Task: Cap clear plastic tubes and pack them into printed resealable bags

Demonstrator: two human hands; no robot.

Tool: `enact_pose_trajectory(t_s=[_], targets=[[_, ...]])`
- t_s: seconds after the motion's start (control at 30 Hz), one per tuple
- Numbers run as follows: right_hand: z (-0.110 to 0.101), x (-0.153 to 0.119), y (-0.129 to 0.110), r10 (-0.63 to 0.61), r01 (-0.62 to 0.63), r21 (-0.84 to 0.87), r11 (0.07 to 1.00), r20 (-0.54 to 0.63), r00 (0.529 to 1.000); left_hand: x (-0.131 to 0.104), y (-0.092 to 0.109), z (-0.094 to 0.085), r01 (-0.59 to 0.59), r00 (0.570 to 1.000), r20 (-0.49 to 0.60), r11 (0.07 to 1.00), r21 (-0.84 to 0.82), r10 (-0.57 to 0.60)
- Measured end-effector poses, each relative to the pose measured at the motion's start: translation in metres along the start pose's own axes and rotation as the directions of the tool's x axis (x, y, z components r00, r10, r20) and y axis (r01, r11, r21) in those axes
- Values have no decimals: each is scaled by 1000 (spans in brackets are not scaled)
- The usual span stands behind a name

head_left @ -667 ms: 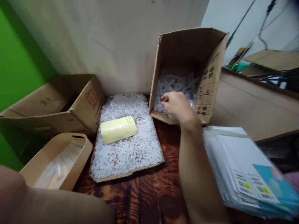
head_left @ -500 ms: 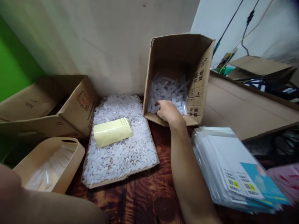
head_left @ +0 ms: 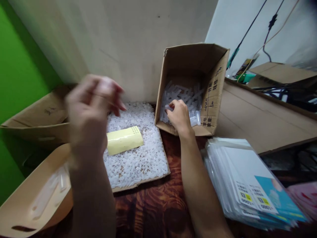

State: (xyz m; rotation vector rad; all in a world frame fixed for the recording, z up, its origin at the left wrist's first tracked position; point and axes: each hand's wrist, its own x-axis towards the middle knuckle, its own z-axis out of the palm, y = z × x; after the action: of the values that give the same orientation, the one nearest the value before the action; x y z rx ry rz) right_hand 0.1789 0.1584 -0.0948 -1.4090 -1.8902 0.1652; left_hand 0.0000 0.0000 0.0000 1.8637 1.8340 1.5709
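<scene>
My right hand [head_left: 180,116] is in the mouth of a tipped cardboard box [head_left: 160,82]. Thumb and forefinger pinch a short translucent plastic tube [head_left: 169,107], above a pile of similar tubes [head_left: 177,92] inside the box. In the air at left, my left hand [head_left: 92,109] is smeared by motion; its fingers look curled, but whether they hold anything cannot be told. Behind it lies a cardboard sheet [head_left: 138,185] covered with small white plastic pieces [head_left: 146,162]. A yellow paper [head_left: 125,140] rests on those pieces.
A beige plastic basket [head_left: 22,201] with a few clear tubes stands at front left, beside an open carton [head_left: 32,132]. At right, a stack of bagged printed cards [head_left: 247,178] lies on the dark wood table [head_left: 146,211]. A large cardboard box [head_left: 260,115] is behind the stack.
My left hand has risen from the lower left, beside the basket, to above the white pieces. My right hand stays in the box, now pinching a tube. The basket appears shifted and turned.
</scene>
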Motion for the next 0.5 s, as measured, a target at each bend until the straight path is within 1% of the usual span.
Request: enact_pose_trajectory(t_s=[0.03,0.07,0.1,0.13,0.17,0.2,0.23,0.27,0.33,0.4,0.5], targets=[[-2,1,-4,-1,3,51,999,-34,999,-1,-1,6,6,991,137,999,38,-12],[-5,3,-7,-1,8,105,994,-63,998,-5,-6,14,12,948,316,995,103,-44],[-7,4,-11,-2,16,155,988,-86,996,-11,-12,25,10,855,507,981,192,-108],[-10,4,-15,-9,29,197,980,-105,994,-18,-22,37,-15,742,646,958,285,-181],[-12,4,-18,-23,50,229,972,-120,993,-28,-33,49,-32,669,702,935,353,-243],[-15,4,-21,-44,76,252,965,-131,990,-38,-45,60,-42,643,709,912,409,-289],[-17,3,-24,-72,106,267,958,-135,988,-48,-57,71,-58,645,696,889,455,-315],[-20,2,-26,-103,137,278,951,-131,986,-58,-68,79,-63,661,676,873,483,-326],[-24,0,-30,-165,191,295,936,-110,980,-72,-84,90,-43,683,653,874,484,-328],[-27,-2,-33,-210,226,307,924,-85,974,-78,-93,94,-32,691,660,900,435,-294],[-31,-2,-35,-240,244,326,913,-53,969,-78,-95,95,-75,693,693,935,345,-200]])
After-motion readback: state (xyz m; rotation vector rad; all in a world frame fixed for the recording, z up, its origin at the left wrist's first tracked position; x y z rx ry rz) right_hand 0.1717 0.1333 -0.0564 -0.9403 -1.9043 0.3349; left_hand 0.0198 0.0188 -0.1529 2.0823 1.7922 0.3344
